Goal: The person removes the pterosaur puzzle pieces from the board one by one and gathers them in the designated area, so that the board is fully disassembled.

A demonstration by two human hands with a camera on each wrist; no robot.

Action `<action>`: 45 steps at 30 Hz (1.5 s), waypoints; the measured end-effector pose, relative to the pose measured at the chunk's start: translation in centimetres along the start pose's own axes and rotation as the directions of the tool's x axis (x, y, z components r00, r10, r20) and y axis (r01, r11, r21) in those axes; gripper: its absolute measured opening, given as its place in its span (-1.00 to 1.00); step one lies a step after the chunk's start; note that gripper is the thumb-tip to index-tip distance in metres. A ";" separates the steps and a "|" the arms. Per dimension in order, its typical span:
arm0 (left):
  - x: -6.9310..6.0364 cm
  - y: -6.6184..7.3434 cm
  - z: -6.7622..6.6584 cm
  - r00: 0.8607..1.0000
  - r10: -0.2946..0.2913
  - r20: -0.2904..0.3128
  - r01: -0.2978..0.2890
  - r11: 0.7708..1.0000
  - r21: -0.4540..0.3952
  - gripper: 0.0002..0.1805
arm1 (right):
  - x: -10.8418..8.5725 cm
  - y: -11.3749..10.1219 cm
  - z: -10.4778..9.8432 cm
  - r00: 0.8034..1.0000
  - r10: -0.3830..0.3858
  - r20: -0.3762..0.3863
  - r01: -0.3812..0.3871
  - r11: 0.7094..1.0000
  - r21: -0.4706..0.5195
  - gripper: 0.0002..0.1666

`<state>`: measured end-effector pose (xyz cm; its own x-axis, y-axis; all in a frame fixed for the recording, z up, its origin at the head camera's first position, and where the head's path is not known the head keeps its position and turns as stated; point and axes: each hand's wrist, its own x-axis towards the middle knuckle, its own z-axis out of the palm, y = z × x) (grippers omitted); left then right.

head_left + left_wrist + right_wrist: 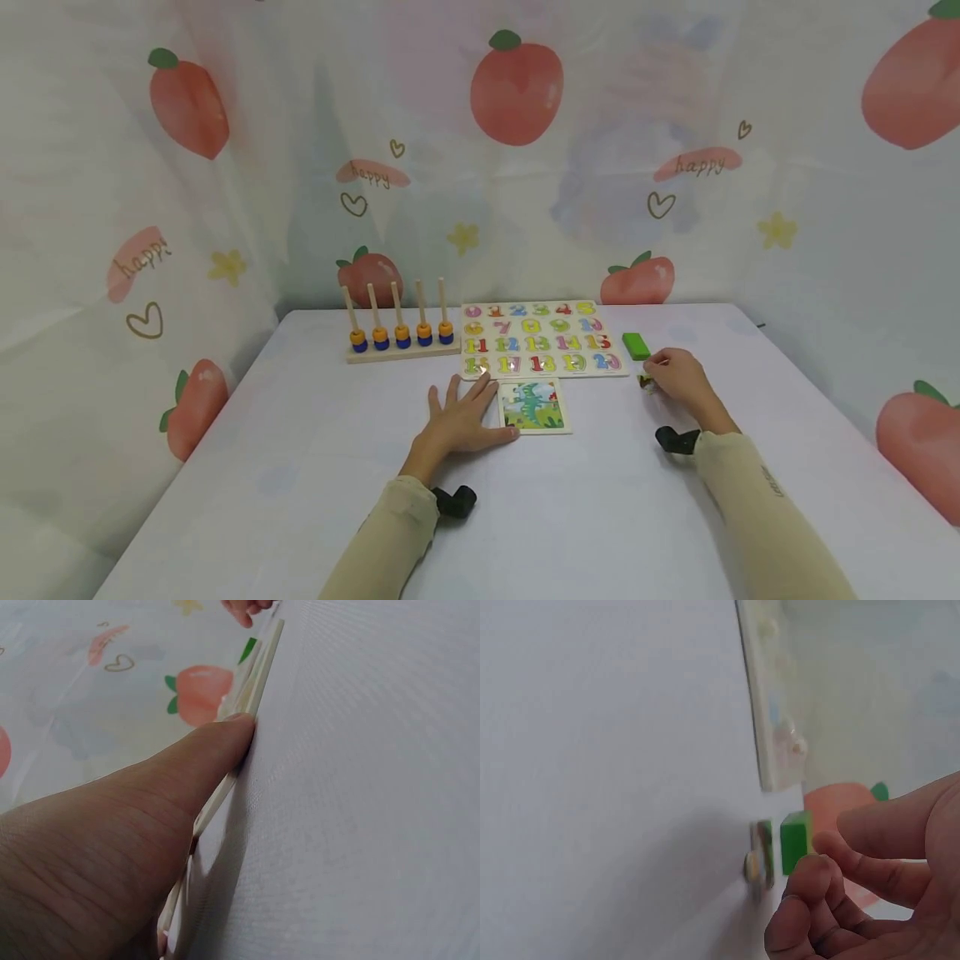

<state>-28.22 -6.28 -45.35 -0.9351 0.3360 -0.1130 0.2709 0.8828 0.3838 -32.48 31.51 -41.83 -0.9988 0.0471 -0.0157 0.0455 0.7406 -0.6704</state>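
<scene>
Left hand (459,425) splayed against dinosaur puzzle (534,407)

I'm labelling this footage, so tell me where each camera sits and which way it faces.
Head: on the head, facing forward and down over the white table; left hand, right hand and beige sleeves show.
Left wrist: worn there, facing past the left hand along the white-framed square dinosaur puzzle; part of the right hand shows too.
Right wrist: worn there, facing past the right hand toward the green rectangular block.
Shared: head and right wrist views both show that block.
</scene>
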 end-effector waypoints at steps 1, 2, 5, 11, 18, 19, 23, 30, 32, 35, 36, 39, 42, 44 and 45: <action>0.0 0.0 0.1 1.000 -0.004 0.000 0.004 1.000 0.001 0.08 | -0.1 -0.6 0.1 1.000 0.006 0.013 -0.006 1.000 0.030 -0.58; 0.0 0.0 0.1 1.000 -0.007 0.000 0.007 1.000 0.003 0.08 | -0.1 -1.2 0.2 1.000 0.002 0.024 -0.004 0.998 0.056 -0.57; -0.1 0.0 0.0 1.000 -0.011 -0.005 0.011 1.000 0.002 0.08 | -0.3 -3.0 0.7 0.998 -0.048 0.034 0.045 0.995 0.088 -0.57; -0.4 0.2 -0.2 1.000 -0.003 -0.004 0.003 1.000 -0.006 0.08 | -0.6 -5.8 2.0 0.989 -0.149 0.026 0.146 0.986 0.078 -0.61; -0.5 0.3 -0.3 1.000 -0.001 -0.001 0.001 1.000 -0.018 0.08 | -0.8 -8.2 4.0 0.971 -0.234 0.054 0.230 0.971 0.062 -0.66; -0.4 0.3 -0.3 1.000 -0.001 0.000 0.001 1.000 -0.019 0.08 | -0.8 -8.4 4.3 0.968 -0.245 0.058 0.242 0.969 0.054 -0.67; -0.3 0.3 -0.2 1.000 0.001 0.003 -0.001 1.000 -0.016 0.08 | -0.9 -9.4 5.7 0.957 -0.280 0.080 0.277 0.960 0.049 -0.72; -0.2 0.2 -0.1 1.000 -0.006 0.000 0.006 1.000 0.005 0.08 | -0.9 -11.0 8.2 0.926 -0.343 0.155 0.339 0.939 0.056 -0.76; -0.2 0.3 -0.1 1.000 -0.009 -0.001 0.009 1.000 0.011 0.08 | -0.8 -11.3 8.7 0.917 -0.355 0.184 0.353 0.935 0.046 -0.77; -0.1 0.3 -0.2 1.000 -0.011 0.000 0.011 1.000 0.015 0.07 | -0.6 -11.5 9.3 0.899 -0.371 0.233 0.373 0.927 0.039 -0.75; -0.1 0.4 -0.2 1.000 -0.013 0.000 0.013 1.000 0.017 0.07 | -0.5 -11.5 9.6 0.892 -0.376 0.250 0.380 0.924 0.035 -0.75; -0.1 0.4 -0.3 1.000 -0.014 0.002 0.013 1.000 0.017 0.07 | -0.3 -11.6 10.1 0.876 -0.385 0.291 0.399 0.917 0.012 -0.74; -0.2 0.4 -0.3 1.000 -0.011 0.004 0.011 1.000 0.020 0.07 | -0.3 -11.6 10.5 0.861 -0.390 0.326 0.417 0.909 -0.016 -0.74; -0.2 0.4 -0.4 1.000 -0.008 0.005 0.008 1.000 0.017 0.07 | -0.3 -11.7 10.6 0.853 -0.396 0.339 0.432 0.902 -0.032 -0.74; -0.2 0.4 -0.5 1.000 -0.006 0.004 0.006 1.000 0.017 0.07 | -0.4 -11.8 10.6 0.851 -0.396 0.344 0.433 0.900 -0.036 -0.74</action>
<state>-28.03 -6.12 -44.74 -0.9358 0.3319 -0.1188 0.2690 0.8901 0.3679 -32.86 15.66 -41.80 -0.8751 -0.4839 -0.0035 -0.3912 0.7116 -0.5836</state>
